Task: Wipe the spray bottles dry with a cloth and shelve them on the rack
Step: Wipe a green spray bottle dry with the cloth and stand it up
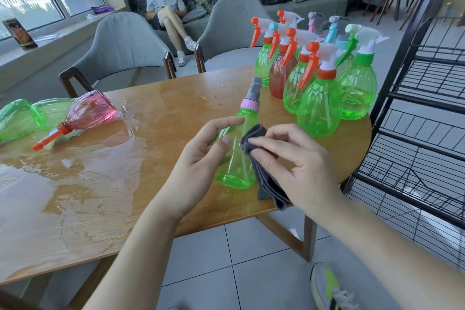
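Observation:
My left hand (201,156) grips a green spray bottle (236,161) with a pink collar and grey sprayer head, tilted above the wooden table (151,108). My right hand (292,168) presses a folded grey cloth (254,143) against the bottle's right side; the cloth hangs down below my palm. Several upright spray bottles (319,98), mostly green with orange triggers, stand grouped at the table's right end. A pink bottle (88,113) and green bottles (17,118) lie on their sides at the left. The black wire rack (422,113) stands just right of the table.
A sheet of water (75,163) covers the left half of the table. Two grey armchairs (120,50) stand behind the table. A person sits on a sofa (314,7) in the background. My shoe (327,287) shows on the tiled floor.

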`<state>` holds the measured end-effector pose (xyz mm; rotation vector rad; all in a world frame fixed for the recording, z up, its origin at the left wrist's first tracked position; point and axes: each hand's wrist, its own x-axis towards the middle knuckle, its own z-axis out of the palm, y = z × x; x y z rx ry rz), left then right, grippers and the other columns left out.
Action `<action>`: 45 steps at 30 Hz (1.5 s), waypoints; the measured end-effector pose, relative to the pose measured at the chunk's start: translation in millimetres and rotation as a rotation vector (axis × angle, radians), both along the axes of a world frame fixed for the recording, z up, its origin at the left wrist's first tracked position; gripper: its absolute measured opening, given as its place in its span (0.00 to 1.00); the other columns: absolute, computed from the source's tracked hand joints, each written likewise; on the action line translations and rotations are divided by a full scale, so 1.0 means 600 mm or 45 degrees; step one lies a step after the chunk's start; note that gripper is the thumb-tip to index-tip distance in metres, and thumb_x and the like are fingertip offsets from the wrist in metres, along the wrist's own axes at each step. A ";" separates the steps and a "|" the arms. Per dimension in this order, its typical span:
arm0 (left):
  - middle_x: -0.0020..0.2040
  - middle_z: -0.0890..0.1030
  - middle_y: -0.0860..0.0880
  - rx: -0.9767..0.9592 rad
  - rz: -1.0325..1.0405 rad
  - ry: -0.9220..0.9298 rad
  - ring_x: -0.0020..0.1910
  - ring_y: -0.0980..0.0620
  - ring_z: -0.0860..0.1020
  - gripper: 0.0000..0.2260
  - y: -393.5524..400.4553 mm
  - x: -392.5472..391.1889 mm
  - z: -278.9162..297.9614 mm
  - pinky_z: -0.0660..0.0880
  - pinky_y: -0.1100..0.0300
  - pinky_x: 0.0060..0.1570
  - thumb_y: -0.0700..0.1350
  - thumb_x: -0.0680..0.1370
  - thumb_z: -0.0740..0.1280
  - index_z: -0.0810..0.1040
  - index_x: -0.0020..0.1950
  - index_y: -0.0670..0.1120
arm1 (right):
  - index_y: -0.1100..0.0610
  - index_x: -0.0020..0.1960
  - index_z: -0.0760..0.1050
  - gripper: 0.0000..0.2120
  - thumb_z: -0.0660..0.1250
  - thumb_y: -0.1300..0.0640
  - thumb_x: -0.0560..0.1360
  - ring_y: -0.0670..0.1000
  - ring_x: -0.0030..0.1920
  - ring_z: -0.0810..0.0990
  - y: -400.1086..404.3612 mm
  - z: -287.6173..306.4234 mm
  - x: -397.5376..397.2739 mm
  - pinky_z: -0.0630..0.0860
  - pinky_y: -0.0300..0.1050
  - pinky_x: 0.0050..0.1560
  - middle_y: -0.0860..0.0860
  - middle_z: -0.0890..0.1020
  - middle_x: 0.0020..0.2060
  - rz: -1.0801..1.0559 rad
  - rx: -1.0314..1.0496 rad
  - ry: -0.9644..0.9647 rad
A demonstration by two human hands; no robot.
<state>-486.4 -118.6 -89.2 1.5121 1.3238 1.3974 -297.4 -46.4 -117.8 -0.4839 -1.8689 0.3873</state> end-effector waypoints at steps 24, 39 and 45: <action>0.56 0.85 0.41 -0.046 0.065 -0.420 0.52 0.41 0.83 0.14 0.002 -0.006 -0.008 0.78 0.44 0.54 0.51 0.82 0.68 0.80 0.68 0.54 | 0.60 0.58 0.86 0.09 0.76 0.63 0.78 0.48 0.45 0.79 -0.013 -0.034 0.004 0.77 0.38 0.50 0.55 0.81 0.49 0.159 0.169 -0.176; 0.69 0.80 0.45 -0.005 -0.065 -0.180 0.68 0.34 0.76 0.14 0.007 -0.010 -0.020 0.67 0.28 0.73 0.52 0.82 0.68 0.81 0.68 0.56 | 0.53 0.60 0.85 0.09 0.71 0.55 0.80 0.45 0.52 0.82 0.011 0.024 0.003 0.76 0.35 0.55 0.47 0.82 0.53 -0.008 -0.303 0.100; 0.66 0.81 0.42 -0.012 -0.034 -0.312 0.62 0.37 0.80 0.18 0.006 0.001 -0.020 0.74 0.33 0.64 0.54 0.79 0.72 0.79 0.68 0.56 | 0.60 0.60 0.85 0.13 0.75 0.57 0.76 0.45 0.53 0.80 -0.008 -0.003 0.002 0.76 0.36 0.57 0.53 0.82 0.52 0.008 -0.038 0.019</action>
